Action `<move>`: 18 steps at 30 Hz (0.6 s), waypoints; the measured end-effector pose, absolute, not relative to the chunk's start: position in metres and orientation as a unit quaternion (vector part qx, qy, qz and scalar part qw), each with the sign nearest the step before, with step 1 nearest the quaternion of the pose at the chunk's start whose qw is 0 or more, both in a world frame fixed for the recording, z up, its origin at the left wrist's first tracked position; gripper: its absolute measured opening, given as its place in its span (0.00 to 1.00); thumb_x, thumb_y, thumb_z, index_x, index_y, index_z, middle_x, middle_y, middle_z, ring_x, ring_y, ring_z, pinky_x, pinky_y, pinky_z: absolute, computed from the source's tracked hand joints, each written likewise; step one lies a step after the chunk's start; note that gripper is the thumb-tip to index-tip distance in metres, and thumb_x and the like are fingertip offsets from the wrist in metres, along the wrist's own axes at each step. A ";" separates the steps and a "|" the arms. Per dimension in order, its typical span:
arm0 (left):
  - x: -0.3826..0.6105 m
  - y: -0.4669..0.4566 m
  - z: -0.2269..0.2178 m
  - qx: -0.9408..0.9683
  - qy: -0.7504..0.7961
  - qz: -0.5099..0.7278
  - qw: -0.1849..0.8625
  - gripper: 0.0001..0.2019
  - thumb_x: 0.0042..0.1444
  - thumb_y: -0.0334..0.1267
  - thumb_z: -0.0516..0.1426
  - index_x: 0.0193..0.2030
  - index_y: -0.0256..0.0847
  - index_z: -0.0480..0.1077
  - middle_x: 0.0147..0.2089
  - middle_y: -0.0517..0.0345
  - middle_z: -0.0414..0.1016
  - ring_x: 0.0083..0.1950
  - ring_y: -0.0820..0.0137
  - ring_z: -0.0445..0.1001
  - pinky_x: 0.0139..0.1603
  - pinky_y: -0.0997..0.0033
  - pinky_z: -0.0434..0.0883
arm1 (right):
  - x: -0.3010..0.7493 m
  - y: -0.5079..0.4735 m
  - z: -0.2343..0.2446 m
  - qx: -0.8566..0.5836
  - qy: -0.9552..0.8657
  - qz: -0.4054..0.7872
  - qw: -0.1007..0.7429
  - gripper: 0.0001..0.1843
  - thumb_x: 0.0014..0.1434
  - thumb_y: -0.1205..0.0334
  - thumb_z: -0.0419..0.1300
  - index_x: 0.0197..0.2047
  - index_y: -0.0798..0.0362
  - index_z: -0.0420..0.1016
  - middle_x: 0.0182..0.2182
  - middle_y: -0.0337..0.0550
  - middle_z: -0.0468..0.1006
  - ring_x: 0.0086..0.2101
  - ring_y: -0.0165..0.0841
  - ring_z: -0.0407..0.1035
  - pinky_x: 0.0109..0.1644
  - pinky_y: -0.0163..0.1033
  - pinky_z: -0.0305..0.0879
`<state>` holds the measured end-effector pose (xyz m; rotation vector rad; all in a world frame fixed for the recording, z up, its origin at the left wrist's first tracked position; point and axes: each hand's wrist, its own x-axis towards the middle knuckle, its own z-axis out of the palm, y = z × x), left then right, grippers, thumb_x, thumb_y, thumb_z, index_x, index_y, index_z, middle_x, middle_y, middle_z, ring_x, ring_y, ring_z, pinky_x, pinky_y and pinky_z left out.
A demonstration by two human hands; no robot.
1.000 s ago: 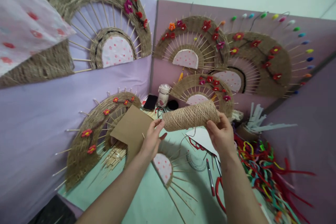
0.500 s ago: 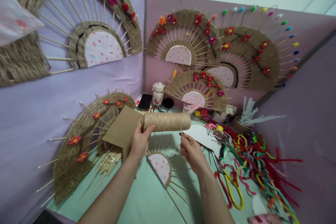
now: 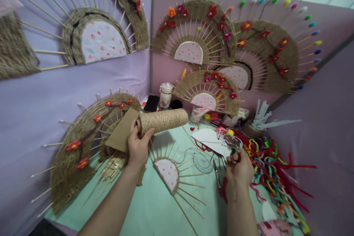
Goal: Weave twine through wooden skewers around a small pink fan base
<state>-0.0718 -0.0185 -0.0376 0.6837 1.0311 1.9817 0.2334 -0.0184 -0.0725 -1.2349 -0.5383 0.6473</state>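
My left hand [image 3: 139, 146] is wrapped round the near end of a spool of tan twine [image 3: 164, 121], held tilted above the table. A thin strand runs from the spool across the white paper shape [image 3: 211, 141] to my right hand [image 3: 240, 167], whose fingers are pinched on it. Below the spool lies a small half-round fan frame [image 3: 167, 174] with a red-dotted white centre and thin sticks radiating from its twine-wrapped edge. Loose twine curls beside its upper sticks. Scissors [image 3: 224, 190] with a red handle lie partly hidden by my right forearm.
Colourful pipe cleaners [image 3: 276, 177] are heaped at right. A clear protractor [image 3: 203, 163] lies near the fan. Cardboard [image 3: 121, 129] and bundled sticks [image 3: 114, 169] lie at left. Finished woven fans [image 3: 66, 177] line the sides and back. A lidded jar [image 3: 165, 96] stands behind.
My right hand has moved right, away from the spool, drawing out a strand of twine. My left hand and the spool have shifted left, and the spool's far end now tilts upward.
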 end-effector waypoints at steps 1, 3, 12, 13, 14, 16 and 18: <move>-0.072 -0.019 -0.037 0.266 0.406 0.785 0.385 0.26 0.42 0.38 0.66 0.50 0.44 0.70 0.53 0.54 0.72 0.59 0.65 0.66 0.57 0.70 0.64 | 0.236 -0.019 -0.074 -0.579 -0.244 0.272 0.729 0.13 0.46 0.50 0.59 0.27 0.51 0.63 0.17 0.30 0.60 0.20 0.28 0.57 0.26 0.36 0.60; -0.073 -0.020 -0.037 0.248 0.387 0.798 0.390 0.23 0.43 0.40 0.65 0.49 0.45 0.71 0.51 0.54 0.74 0.55 0.65 0.70 0.55 0.69 0.67 | 0.235 -0.021 -0.071 -0.614 -0.250 0.223 0.715 0.15 0.39 0.55 0.65 0.30 0.52 0.67 0.27 0.39 0.70 0.34 0.37 0.66 0.39 0.43 0.65; -0.062 -0.030 -0.041 0.272 0.369 0.788 0.411 0.25 0.43 0.39 0.66 0.51 0.47 0.70 0.51 0.55 0.75 0.55 0.65 0.71 0.54 0.70 0.67 | 0.127 -0.035 -0.033 -0.544 -0.559 0.306 0.545 0.33 0.50 0.51 0.62 0.58 0.51 0.62 0.57 0.53 0.67 0.57 0.43 0.60 0.59 0.50 0.56; -0.062 -0.031 -0.042 0.275 0.376 0.785 0.407 0.27 0.42 0.39 0.66 0.52 0.48 0.70 0.53 0.55 0.73 0.57 0.64 0.69 0.55 0.70 0.67 | 0.117 -0.036 -0.033 -0.508 -0.560 0.388 0.527 0.30 0.50 0.50 0.63 0.55 0.52 0.65 0.52 0.52 0.72 0.53 0.42 0.65 0.55 0.48 0.60; -0.063 -0.031 -0.044 0.280 0.384 0.782 0.403 0.28 0.42 0.38 0.66 0.53 0.48 0.69 0.55 0.55 0.72 0.59 0.64 0.68 0.56 0.70 0.66 | 0.111 -0.037 -0.034 -0.476 -0.552 0.460 0.507 0.26 0.51 0.50 0.62 0.51 0.52 0.68 0.44 0.49 0.77 0.46 0.40 0.70 0.50 0.45 0.64; -0.067 -0.031 -0.046 0.290 0.399 0.775 0.395 0.30 0.41 0.38 0.66 0.54 0.47 0.68 0.56 0.54 0.71 0.60 0.64 0.66 0.57 0.70 0.65 | 0.110 -0.037 -0.033 -0.421 -0.518 0.552 0.500 0.17 0.54 0.49 0.60 0.40 0.53 0.74 0.25 0.39 0.75 0.29 0.32 0.70 0.36 0.37 0.66; -0.072 -0.030 -0.046 0.299 0.403 0.765 0.404 0.29 0.40 0.37 0.67 0.53 0.45 0.69 0.54 0.54 0.73 0.59 0.64 0.67 0.56 0.70 0.65 | 0.123 -0.032 -0.031 -0.393 -0.459 0.569 0.558 0.16 0.56 0.48 0.58 0.29 0.54 0.73 0.14 0.30 0.61 0.18 0.24 0.57 0.24 0.31 0.56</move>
